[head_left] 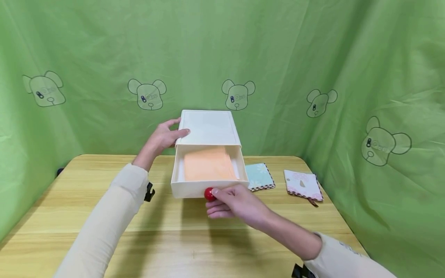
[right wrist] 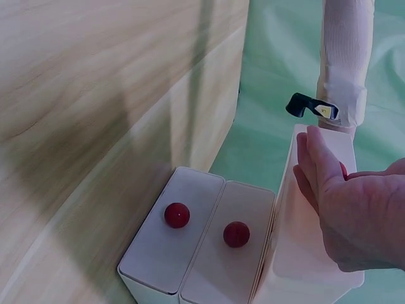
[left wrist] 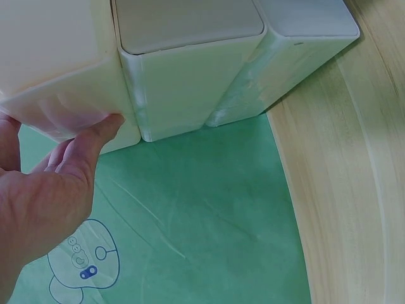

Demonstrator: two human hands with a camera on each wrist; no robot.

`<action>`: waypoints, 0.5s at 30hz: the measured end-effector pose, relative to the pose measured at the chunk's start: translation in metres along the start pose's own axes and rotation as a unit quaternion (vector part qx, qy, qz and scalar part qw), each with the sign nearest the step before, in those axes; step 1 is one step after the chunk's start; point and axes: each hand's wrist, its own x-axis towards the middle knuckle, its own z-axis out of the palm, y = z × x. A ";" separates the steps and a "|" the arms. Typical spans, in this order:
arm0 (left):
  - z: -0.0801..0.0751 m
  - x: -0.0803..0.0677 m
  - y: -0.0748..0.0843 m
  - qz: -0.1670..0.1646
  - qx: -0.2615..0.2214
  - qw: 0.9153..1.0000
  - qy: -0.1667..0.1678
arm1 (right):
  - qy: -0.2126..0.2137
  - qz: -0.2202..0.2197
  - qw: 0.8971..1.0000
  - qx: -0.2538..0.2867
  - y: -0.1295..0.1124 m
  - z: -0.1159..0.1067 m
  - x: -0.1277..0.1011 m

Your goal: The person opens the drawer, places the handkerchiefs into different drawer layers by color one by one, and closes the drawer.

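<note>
Pinching the little red knob with thumb and fingers, the right hand holds the front of the open drawer. The drawer sticks out of the white box at the back middle of the wooden table. The left hand lies on the box's left side with straight fingers, holding it steady. The box looks like light, stiff, smooth plastic, so it may slide. The knob is the best place to grab. Soft orange cloth lies flat inside. Two folded cloths lie nearby.
</note>
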 end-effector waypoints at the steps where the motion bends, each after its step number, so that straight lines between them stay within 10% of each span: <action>1: 0.000 0.000 0.000 0.000 0.002 1.000 0.001 | 0.002 -0.001 1.000 -0.001 0.000 0.000 0.001; 15: -0.001 0.000 -0.001 -0.006 0.015 1.000 0.009 | 0.041 -0.010 0.999 0.027 -0.011 -0.008 0.036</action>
